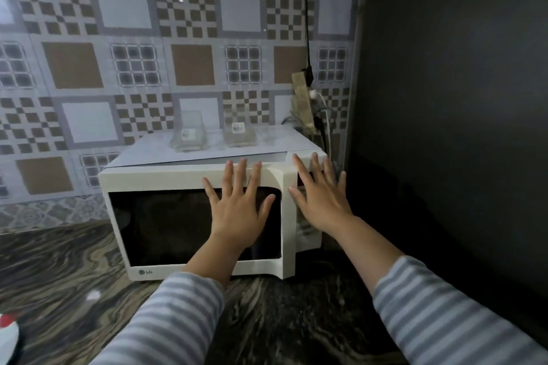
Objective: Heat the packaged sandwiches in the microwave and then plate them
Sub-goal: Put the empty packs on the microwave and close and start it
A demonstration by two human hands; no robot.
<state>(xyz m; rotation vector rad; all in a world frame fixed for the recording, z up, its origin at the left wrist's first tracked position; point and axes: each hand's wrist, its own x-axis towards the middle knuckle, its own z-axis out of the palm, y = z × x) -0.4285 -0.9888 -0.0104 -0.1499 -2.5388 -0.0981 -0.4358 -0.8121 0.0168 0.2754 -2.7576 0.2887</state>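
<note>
A cream microwave [166, 178] stands on the dark marbled counter [59, 269], its door with the dark window appearing closed. My left hand [237, 204] lies flat with spread fingers over the right part of the door. My right hand [321, 195] is spread flat over the control panel at the microwave's right end. On top of the microwave sit two clear plastic packages, one to the left [188, 133] and one to the right [240, 133], each with a small label; their contents are hard to make out.
A patterned tile wall [118, 53] runs behind. A dark panel [444, 97] closes the right side. A power strip [302, 97] with cables hangs behind the microwave's right corner. A white and red object [9, 332] shows at the lower left edge.
</note>
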